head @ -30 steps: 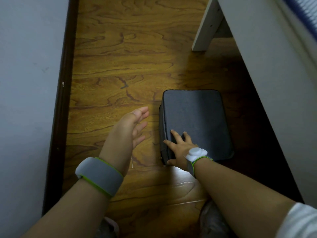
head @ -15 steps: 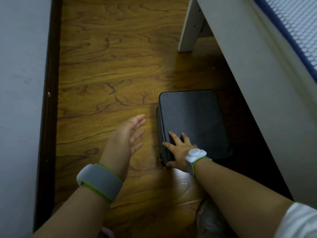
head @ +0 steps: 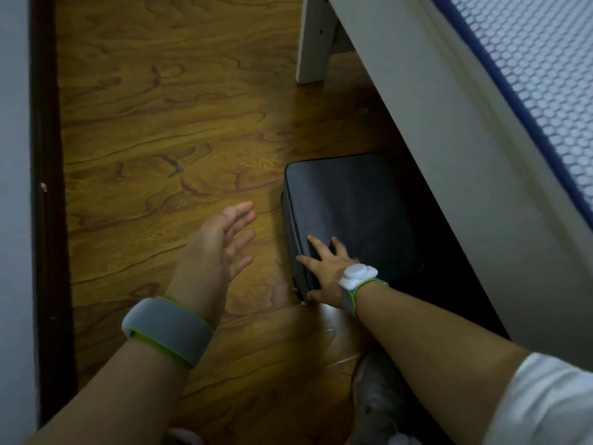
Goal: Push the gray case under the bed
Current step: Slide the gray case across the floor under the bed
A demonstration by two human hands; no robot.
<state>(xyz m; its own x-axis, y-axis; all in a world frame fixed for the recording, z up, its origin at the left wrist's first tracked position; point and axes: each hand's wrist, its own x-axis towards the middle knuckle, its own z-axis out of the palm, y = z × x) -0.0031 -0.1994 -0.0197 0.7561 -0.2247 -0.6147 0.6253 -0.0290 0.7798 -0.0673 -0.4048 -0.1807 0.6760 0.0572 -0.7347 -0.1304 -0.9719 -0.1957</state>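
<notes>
The gray case (head: 353, 213) lies flat on the wooden floor (head: 167, 130), its right part in the shadow below the white bed rail (head: 465, 187). My right hand (head: 324, 271) is on the case's near left corner, fingers spread on top and thumb on the near side. Left of the case, my left hand (head: 221, 242) hovers above the floor with fingers apart, holding nothing and not touching the case.
A white bed leg (head: 313, 43) stands on the floor beyond the case. A blue-edged mesh mattress (head: 545, 75) lies on the bed. A gray wall (head: 12, 187) with a dark baseboard (head: 45, 220) runs along the left. A gray shoe (head: 375, 399) is near my right arm.
The case has slid a little to the right, further into the shadow under the bed rail, with my right hand still on its corner. My left hand stays apart from it.
</notes>
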